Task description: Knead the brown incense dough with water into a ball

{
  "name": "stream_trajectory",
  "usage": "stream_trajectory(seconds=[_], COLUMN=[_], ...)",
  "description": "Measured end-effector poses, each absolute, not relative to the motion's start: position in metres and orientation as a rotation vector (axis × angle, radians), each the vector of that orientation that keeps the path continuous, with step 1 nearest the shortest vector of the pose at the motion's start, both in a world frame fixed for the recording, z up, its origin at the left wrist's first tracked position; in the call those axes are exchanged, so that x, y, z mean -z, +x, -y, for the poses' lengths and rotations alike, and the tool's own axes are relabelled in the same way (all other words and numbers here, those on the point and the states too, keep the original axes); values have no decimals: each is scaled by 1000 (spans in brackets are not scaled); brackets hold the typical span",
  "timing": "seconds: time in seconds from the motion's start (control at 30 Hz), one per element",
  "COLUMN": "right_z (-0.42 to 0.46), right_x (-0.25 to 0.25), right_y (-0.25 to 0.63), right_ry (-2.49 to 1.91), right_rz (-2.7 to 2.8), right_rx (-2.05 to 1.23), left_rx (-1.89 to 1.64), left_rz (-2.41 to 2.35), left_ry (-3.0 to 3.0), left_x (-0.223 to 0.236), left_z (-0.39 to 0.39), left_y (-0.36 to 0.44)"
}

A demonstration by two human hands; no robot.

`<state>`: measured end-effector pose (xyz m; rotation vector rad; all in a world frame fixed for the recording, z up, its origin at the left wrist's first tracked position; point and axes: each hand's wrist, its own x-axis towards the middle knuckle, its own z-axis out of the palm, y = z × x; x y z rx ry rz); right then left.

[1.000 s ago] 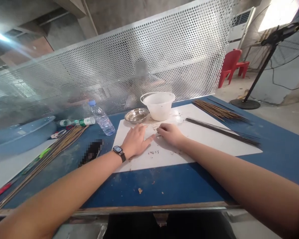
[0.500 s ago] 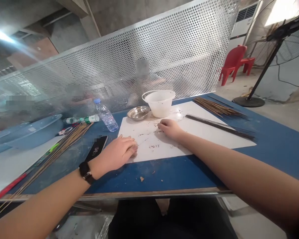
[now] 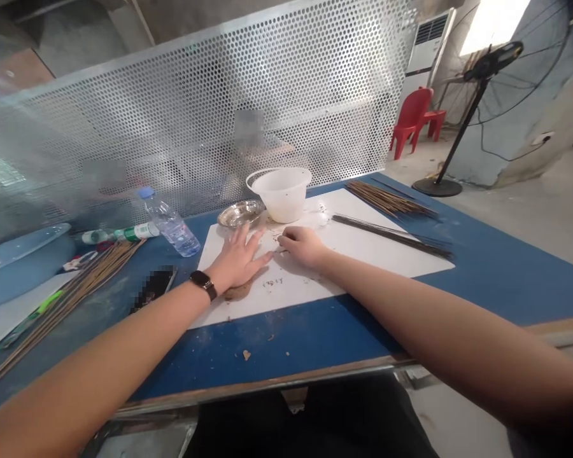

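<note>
My left hand (image 3: 241, 257) is open on the white sheet (image 3: 363, 254), its fingers spread and pointing away from me. Beneath the heel of that hand sits a brown, dough-like lump (image 3: 239, 291), partly covered. Close to my left thumb, my right hand (image 3: 303, 247) rests on the sheet with its fingers pinched together; what is between them is too small to make out. Brown crumbs (image 3: 273, 282) lie scattered below the two hands. Behind them stand a shallow metal bowl (image 3: 241, 214) and a white plastic tub (image 3: 284, 196).
Thin dark sticks (image 3: 391, 235) lie right on the sheet, with a thicker brown bundle (image 3: 389, 200) behind. Leftward are a water bottle (image 3: 172, 226), a phone (image 3: 155, 287), long brown sticks (image 3: 71, 305) and a blue basin (image 3: 23, 264). A perforated metal screen (image 3: 186, 121) borders the table's back.
My left hand has moved forward onto the sheet, spreading its fingers and uncovering part of the brown lump. My right hand stays pinched in about the same place. The camera view has turned right.
</note>
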<state>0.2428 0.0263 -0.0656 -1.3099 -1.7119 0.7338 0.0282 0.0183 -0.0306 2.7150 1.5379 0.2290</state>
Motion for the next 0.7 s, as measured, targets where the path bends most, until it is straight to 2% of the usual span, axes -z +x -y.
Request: stream_trajectory(seconds=[0.33, 0.47, 0.6, 0.7], right_z=[-26, -25, -22, -22], right_x=[64, 64, 63, 63], right_y=[242, 241, 241, 241], right_ry=[-1316, -1319, -1302, -1297], right_rz=[1678, 1688, 1701, 1693], right_rx=[-799, -802, -795, -796], left_rx=[-319, -213, -127, -224], left_rz=[-1207, -1022, -1115, -1266], left_ry=[2801, 2825, 2853, 2844], left_x=[21, 7, -3, -6], left_z=[42, 57, 60, 49], left_y=[-21, -35, -43, -34])
